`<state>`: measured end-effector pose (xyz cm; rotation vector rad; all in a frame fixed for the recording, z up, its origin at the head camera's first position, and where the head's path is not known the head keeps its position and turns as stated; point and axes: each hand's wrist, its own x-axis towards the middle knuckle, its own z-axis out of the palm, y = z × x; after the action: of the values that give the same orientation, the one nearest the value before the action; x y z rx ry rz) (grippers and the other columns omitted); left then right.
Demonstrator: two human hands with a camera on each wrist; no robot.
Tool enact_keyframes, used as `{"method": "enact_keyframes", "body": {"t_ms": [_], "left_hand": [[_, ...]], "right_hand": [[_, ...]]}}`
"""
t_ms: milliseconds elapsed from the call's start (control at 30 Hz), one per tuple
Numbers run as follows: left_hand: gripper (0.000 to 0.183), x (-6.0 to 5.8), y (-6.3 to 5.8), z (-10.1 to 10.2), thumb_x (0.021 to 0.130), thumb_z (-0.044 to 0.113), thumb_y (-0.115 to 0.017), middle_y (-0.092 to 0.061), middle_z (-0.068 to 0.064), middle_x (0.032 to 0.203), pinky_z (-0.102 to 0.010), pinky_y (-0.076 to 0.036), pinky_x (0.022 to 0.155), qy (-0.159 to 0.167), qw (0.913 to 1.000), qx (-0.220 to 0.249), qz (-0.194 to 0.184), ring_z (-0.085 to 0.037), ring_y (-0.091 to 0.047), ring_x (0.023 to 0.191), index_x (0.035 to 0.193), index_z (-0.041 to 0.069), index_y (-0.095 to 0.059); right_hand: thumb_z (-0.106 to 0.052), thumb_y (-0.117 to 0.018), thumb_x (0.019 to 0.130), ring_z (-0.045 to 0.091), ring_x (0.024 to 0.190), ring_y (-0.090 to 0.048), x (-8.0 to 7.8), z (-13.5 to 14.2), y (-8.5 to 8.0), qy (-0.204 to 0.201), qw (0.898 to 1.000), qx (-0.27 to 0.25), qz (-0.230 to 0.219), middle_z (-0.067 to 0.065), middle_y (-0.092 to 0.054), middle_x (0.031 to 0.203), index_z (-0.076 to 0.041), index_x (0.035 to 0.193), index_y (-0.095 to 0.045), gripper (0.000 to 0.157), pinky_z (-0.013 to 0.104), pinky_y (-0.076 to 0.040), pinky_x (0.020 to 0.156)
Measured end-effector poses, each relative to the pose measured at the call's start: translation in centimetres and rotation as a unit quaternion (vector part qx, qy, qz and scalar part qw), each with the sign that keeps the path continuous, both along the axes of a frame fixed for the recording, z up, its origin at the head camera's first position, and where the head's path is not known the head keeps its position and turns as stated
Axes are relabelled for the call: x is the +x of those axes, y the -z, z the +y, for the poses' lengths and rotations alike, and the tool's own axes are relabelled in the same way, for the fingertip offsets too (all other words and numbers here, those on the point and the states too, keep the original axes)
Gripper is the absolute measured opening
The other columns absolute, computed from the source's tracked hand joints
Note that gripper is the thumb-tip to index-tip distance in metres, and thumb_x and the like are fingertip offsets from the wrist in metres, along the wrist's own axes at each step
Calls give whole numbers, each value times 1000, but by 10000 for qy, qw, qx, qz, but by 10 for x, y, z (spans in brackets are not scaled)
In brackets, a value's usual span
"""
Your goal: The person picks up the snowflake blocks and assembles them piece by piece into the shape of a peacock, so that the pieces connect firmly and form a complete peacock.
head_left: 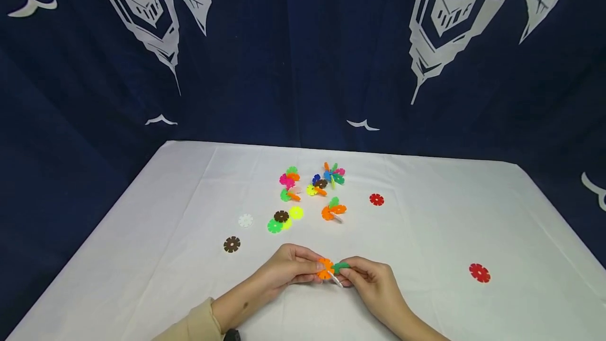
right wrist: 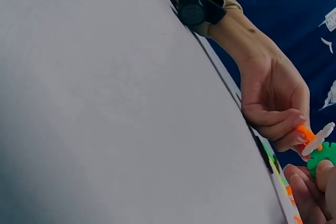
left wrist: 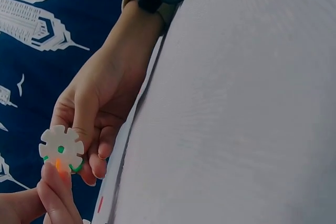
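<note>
Both hands meet near the table's front edge over a small joined piece of notched plastic discs. My left hand point(head_left: 295, 267) pinches the orange disc point(head_left: 325, 269) between thumb and fingers. From the other side, my right hand point(head_left: 374, 278) pinches the green disc point(head_left: 341, 267), which meets the orange one's edge. A white disc point(left wrist: 61, 142) stands out from the orange disc, nearly edge-on in the head view. In the right wrist view, the green disc point(right wrist: 321, 156) sits beside the white one, with the right thumb on it. Fingertips cover parts of the orange and green discs.
Behind the hands stand several joined disc clusters, including an orange-green one point(head_left: 333, 209) and a many-coloured one point(head_left: 334, 173). Overlapping loose discs point(head_left: 274, 226) lie left of them. A brown disc point(head_left: 232, 244), a white disc point(head_left: 245, 220) and red discs point(head_left: 480, 272) lie apart.
</note>
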<state>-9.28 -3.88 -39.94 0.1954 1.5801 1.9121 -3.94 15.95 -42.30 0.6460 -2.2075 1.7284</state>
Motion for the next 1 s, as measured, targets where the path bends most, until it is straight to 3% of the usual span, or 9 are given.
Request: {"method": "enact_keyframes", "body": {"t_ms": [300, 367, 433, 533, 633, 733, 867, 933, 1000], "left_hand": [[14, -3, -3, 5, 83, -4, -66, -68, -16, 83, -19, -54, 59, -130, 9996, -167, 206, -14, -65, 60, 94, -12, -65], [14, -2, -3, 5, 83, -3, -66, -68, -16, 83, -20, -54, 60, -169, 9995, -171, 216, -14, -65, 60, 94, -11, -66], [15, -1, -4, 4, 83, -3, -66, -68, -16, 84, -19, -54, 60, -227, 9994, -161, 196, -14, -65, 61, 95, -11, -66], [16, -1, -5, 2, 83, -1, -66, -68, -16, 85, -19, -54, 62, -298, 9992, -145, 204, -15, -66, 63, 97, -10, -66], [18, -3, -6, 1, 84, 0, -67, -68, -16, 86, -20, -54, 64, -312, 9991, -98, 253, -18, -67, 67, 99, -9, -64], [19, -5, -6, 3, 85, 1, -67, -68, -16, 87, -22, -54, 67, -266, 9993, -45, 248, -21, -68, 70, 101, -9, -64], [22, -10, -6, 3, 86, 3, -66, -68, -18, 89, -26, -55, 71, -95, 9996, -21, 258, -24, -68, 75, 104, -9, -64], [25, -17, -7, -3, 86, 4, -67, -68, -19, 92, -29, -54, 74, -27, 9986, -113, 507, -25, -68, 78, 106, -10, -63], [28, -29, -10, -15, 85, 6, -69, -67, -18, 96, -32, -54, 77, -146, 9958, -276, 858, -25, -67, 83, 108, -9, -63]], "right_hand": [[17, -65, 77, 11, 65, -63, -1, -4, -1, 357, 9933, 635, 899, 1, -67, 78, -5, 86, -69, 24, 23, -55, 57], [17, -65, 77, 11, 66, -63, -2, -4, -2, 352, 9930, 673, 902, 1, -67, 79, -5, 87, -69, 24, 23, -55, 57], [13, -64, 80, 11, 66, -63, -3, -5, -5, 309, 9953, 619, 679, 1, -67, 80, -4, 88, -69, 19, 24, -55, 57], [4, -64, 85, 13, 69, -65, -6, -2, -10, 224, 9991, 360, -59, 2, -68, 82, -2, 92, -67, 10, 28, -56, 59], [2, -65, 85, 15, 70, -66, -9, 2, -16, 369, 9975, 160, -587, 3, -68, 81, -1, 94, -66, 10, 31, -57, 59], [4, -71, 79, 10, 68, -63, -11, 7, -21, 672, 9947, 779, -62, -3, -66, 79, -6, 90, -67, 16, 26, -55, 58], [4, -79, 69, 3, 66, -52, -16, 15, -27, 1037, 9689, 1959, 1100, -12, -62, 79, -17, 82, -68, 26, 16, -47, 56], [3, -80, 67, 4, 65, -51, -23, 26, -30, 1116, 9628, 2121, 1251, -13, -61, 78, -18, 81, -69, 28, 15, -44, 54], [3, -80, 69, 5, 65, -51, -31, 43, -33, 1326, 9631, 2108, 1025, -12, -62, 76, -16, 80, -70, 24, 16, -43, 54]]}}
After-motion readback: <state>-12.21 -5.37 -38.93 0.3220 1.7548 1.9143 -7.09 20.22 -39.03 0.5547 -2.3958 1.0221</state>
